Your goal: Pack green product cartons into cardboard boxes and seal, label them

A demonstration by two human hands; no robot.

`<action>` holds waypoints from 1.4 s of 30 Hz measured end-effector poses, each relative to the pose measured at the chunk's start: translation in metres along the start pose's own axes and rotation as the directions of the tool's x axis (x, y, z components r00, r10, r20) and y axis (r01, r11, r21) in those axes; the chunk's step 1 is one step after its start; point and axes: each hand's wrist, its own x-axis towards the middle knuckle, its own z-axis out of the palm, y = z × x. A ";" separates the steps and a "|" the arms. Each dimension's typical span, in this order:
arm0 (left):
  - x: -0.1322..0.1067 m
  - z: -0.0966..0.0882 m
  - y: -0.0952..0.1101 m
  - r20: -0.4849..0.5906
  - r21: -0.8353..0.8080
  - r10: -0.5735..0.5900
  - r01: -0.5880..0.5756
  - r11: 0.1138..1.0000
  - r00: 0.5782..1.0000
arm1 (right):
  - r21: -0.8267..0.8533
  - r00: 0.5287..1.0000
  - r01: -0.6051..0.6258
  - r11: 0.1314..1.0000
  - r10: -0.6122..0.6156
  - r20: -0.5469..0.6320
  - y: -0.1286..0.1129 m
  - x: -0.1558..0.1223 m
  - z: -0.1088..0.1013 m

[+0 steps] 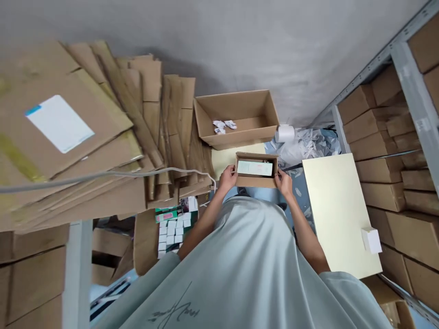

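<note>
A small open cardboard box [256,182] is held in front of my body, one hand at each end. Inside it lies a long white carton [254,167] with faint print. My left hand [228,178] is closed on the box's left end. At the right end my right hand [283,183] grips the wall, thumb near the rim. Just beyond stands a larger open cardboard box [238,138] with a few crumpled paper pieces [224,125] in it. The undersides of my fingers are hidden.
Flattened cardboard [103,151] is piled high on the left, crossed by a grey cable [137,172]. Small white boxes [171,232] fill a carton below. A pale board [338,205] bears a white box [371,240]; shelved boxes [380,178] line the right. Paper scraps [308,144] lie beyond.
</note>
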 end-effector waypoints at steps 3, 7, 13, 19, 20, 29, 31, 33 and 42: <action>0.018 -0.025 -0.018 -0.020 0.006 -0.063 0.063 0.998 0.998 | -0.077 0.998 0.015 0.997 -0.010 0.061 -0.039 0.022 0.024; 0.037 -0.032 -0.025 -0.041 0.018 -0.143 0.144 0.989 0.989 | -0.183 0.998 0.019 0.983 -0.007 0.065 -0.072 0.045 0.040; 0.047 -0.023 -0.019 -0.106 -0.017 -0.198 0.198 0.980 0.974 | -0.237 0.993 0.092 0.967 -0.073 0.091 -0.085 0.077 0.040; 0.040 -0.028 -0.009 -0.206 -0.010 -0.154 0.155 0.988 0.966 | -0.295 0.969 0.206 0.933 -0.152 0.195 -0.082 0.098 0.029; 0.037 -0.032 -0.006 -0.253 0.005 -0.109 0.114 0.993 0.961 | -0.304 0.963 0.223 0.926 -0.162 0.214 -0.081 0.101 0.025; 0.054 -0.079 0.043 -0.379 0.317 0.347 -0.232 0.920 0.858 | -0.111 0.830 0.546 0.830 -0.554 -0.064 -0.103 0.147 -0.025; 0.071 -0.090 0.052 -0.303 0.391 0.387 -0.257 0.884 0.871 | -0.089 0.779 0.615 0.784 -0.621 -0.083 -0.119 0.157 -0.032; 0.083 -0.098 0.059 -0.231 0.444 0.420 -0.289 0.848 0.877 | -0.104 0.747 0.651 0.752 -0.659 -0.090 -0.135 0.163 -0.034; 0.088 -0.105 0.063 -0.069 0.443 0.322 -0.260 0.858 0.944 | -0.154 0.759 0.646 0.747 -0.650 0.032 -0.191 0.173 -0.035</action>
